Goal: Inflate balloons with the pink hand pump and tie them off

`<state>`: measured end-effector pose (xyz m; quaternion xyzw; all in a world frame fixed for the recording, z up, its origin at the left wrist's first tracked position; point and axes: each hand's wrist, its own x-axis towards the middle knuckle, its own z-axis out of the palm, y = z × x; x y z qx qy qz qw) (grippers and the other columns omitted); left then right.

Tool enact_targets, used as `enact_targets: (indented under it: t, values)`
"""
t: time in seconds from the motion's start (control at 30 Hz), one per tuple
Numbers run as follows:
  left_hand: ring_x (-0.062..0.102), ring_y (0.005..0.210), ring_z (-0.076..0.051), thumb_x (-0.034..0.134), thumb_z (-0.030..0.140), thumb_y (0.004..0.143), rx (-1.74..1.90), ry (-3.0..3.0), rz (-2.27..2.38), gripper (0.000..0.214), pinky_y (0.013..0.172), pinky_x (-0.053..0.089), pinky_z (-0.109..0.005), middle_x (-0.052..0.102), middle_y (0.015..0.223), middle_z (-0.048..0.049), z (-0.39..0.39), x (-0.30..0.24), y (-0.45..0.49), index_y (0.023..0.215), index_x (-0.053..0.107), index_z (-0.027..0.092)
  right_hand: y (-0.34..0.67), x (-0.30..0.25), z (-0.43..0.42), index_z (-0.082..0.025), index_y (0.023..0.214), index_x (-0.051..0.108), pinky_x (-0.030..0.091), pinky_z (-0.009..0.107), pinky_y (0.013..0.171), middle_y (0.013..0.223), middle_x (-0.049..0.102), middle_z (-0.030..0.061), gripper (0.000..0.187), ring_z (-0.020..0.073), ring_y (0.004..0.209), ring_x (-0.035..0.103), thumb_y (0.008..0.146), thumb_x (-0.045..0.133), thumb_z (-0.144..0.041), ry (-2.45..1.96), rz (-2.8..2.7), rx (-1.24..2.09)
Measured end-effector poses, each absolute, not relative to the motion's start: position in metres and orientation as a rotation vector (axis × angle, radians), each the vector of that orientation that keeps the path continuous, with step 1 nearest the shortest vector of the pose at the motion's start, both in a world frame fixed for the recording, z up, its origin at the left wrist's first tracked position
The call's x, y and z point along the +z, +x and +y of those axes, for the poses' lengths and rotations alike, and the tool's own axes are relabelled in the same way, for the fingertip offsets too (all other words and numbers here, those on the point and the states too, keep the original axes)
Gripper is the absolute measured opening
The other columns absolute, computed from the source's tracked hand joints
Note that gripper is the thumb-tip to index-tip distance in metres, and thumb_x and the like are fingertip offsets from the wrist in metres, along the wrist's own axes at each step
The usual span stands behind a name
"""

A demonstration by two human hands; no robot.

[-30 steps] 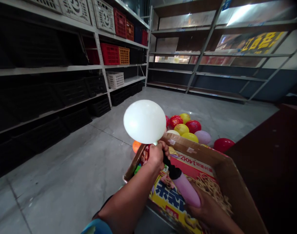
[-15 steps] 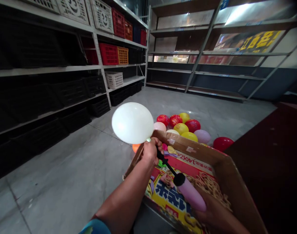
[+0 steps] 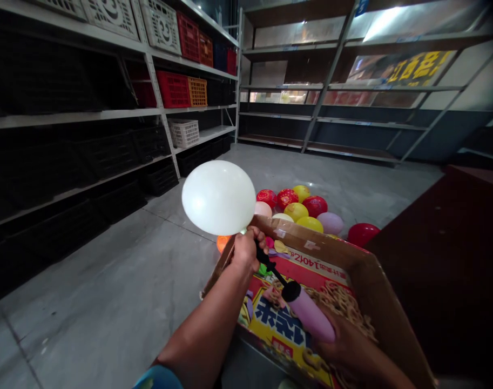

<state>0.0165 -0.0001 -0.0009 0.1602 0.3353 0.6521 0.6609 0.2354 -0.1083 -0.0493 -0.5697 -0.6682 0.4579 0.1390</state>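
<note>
A white inflated balloon (image 3: 218, 198) sits above my left hand (image 3: 248, 248), which is closed around its neck and the black nozzle end of a hand balloon pump (image 3: 311, 313). The pump slants down to the right over an open cardboard box, with a black rod leading to its pink-purple barrel. My right hand (image 3: 339, 337) is wrapped around the lower part of that barrel; its fingers are partly hidden. Uninflated balloons (image 3: 281, 247) in several colours lie in the box below my hands.
The cardboard box (image 3: 367, 275) also holds a heap of tan loops (image 3: 343, 305). Beyond it, several inflated balloons (image 3: 297, 210) rest on the grey floor (image 3: 108, 302). Shelving with crates (image 3: 173, 89) lines the left, more shelves (image 3: 311, 116) the back; a dark red surface (image 3: 444, 259) stands right.
The white balloon has grown a little larger. My right hand and the pump barrel have moved closer to my left hand, shortening the exposed rod. The whole view has shifted slightly.
</note>
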Motion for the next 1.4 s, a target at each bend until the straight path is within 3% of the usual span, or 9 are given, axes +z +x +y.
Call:
enact_targets:
  t: [0.13,0.3,0.5,0.63,0.77,0.87,1.0,1.17,1.4]
  values:
    - [0.032,0.038,-0.006,0.044,0.009,0.063,1.502,0.338,0.739,0.013,0.037,0.027,-0.019,0.034,0.051,0.0049,0.007,-0.001,0.002,0.063,0.036,0.019,0.249,-0.049,-0.112,-0.019,0.097,0.064,0.048,0.028,0.068,0.085,0.069,0.0035,0.037,0.0216,0.076,0.062,0.06,0.06,-0.024,-1.639,-2.022,1.341]
    - [0.031,0.037,-0.006,0.044,0.01,0.064,1.481,0.35,0.777,0.013,0.036,0.026,-0.019,0.033,0.049,0.0047,0.003,-0.01,0.015,0.061,0.035,0.019,0.243,-0.049,-0.111,-0.018,0.112,0.06,0.048,0.031,0.077,0.097,0.069,0.0058,0.048,0.0238,0.086,0.063,0.065,0.06,-0.025,-1.635,-2.035,1.28]
    - [0.032,0.035,-0.006,0.044,0.01,0.061,1.4,0.348,0.835,0.012,0.037,0.027,-0.019,0.036,0.046,0.0046,-0.013,-0.021,0.05,0.059,0.036,0.019,0.23,-0.053,-0.106,-0.016,0.116,0.057,0.047,0.031,0.071,0.094,0.068,0.0064,0.051,0.0208,0.076,0.061,0.068,0.066,-0.032,-1.683,-2.055,1.2]
    - [0.035,0.036,-0.006,0.046,0.01,0.062,1.359,0.382,0.873,0.012,0.038,0.029,-0.019,0.038,0.046,0.0051,-0.023,-0.03,0.064,0.06,0.038,0.019,0.218,-0.054,-0.106,-0.017,0.131,0.046,0.046,0.036,0.084,0.115,0.063,0.0105,0.07,0.0244,0.096,0.06,0.068,0.07,-0.034,-1.563,-1.981,1.219]
    - [0.035,0.037,-0.006,0.047,0.011,0.062,1.34,0.415,0.901,0.011,0.038,0.03,-0.018,0.038,0.047,0.0054,-0.03,-0.034,0.071,0.061,0.039,0.019,0.2,-0.056,-0.108,-0.02,0.141,0.034,0.034,0.042,0.103,0.139,0.046,0.0117,0.074,0.0267,0.124,0.045,0.077,0.065,-0.039,-1.393,-1.803,1.106]
    - [0.036,0.037,-0.006,0.048,0.013,0.062,1.311,0.428,0.894,0.012,0.04,0.032,-0.019,0.038,0.046,0.0053,-0.036,-0.035,0.077,0.058,0.037,0.019,0.188,-0.057,-0.107,-0.023,0.133,0.045,0.039,0.038,0.095,0.127,0.056,0.0089,0.05,0.0234,0.113,0.053,0.086,0.054,-0.036,-1.406,-1.738,0.957]
    - [0.041,0.041,-0.007,0.05,0.011,0.06,1.264,0.43,0.907,0.011,0.043,0.035,-0.02,0.044,0.048,0.0039,-0.039,-0.036,0.079,0.058,0.041,0.017,0.182,-0.055,-0.103,-0.018,0.103,0.061,0.043,0.032,0.08,0.1,0.063,0.008,0.022,0.0208,0.091,0.057,0.087,0.049,-0.028,-1.569,-1.88,0.81]
    - [0.048,0.049,-0.009,0.051,0.008,0.059,1.358,0.449,0.912,0.013,0.051,0.042,-0.021,0.049,0.051,0.0012,-0.016,-0.032,0.052,0.054,0.043,0.016,0.184,-0.052,-0.102,-0.016,0.095,0.064,0.042,0.028,0.076,0.099,0.064,0.0091,0.021,0.0202,0.088,0.059,0.087,0.049,-0.029,-1.744,-2.04,0.781]
    - [0.044,0.041,-0.009,0.046,0.01,0.055,1.2,0.686,1.045,0.007,0.041,0.034,-0.019,0.049,0.05,0.0015,-0.012,-0.029,0.04,0.056,0.045,0.017,0.169,-0.063,-0.111,-0.017,0.091,0.071,0.044,0.032,0.072,0.093,0.071,0.0125,0.024,0.028,0.086,0.065,0.072,0.066,-0.031,-1.901,-2.314,0.915]
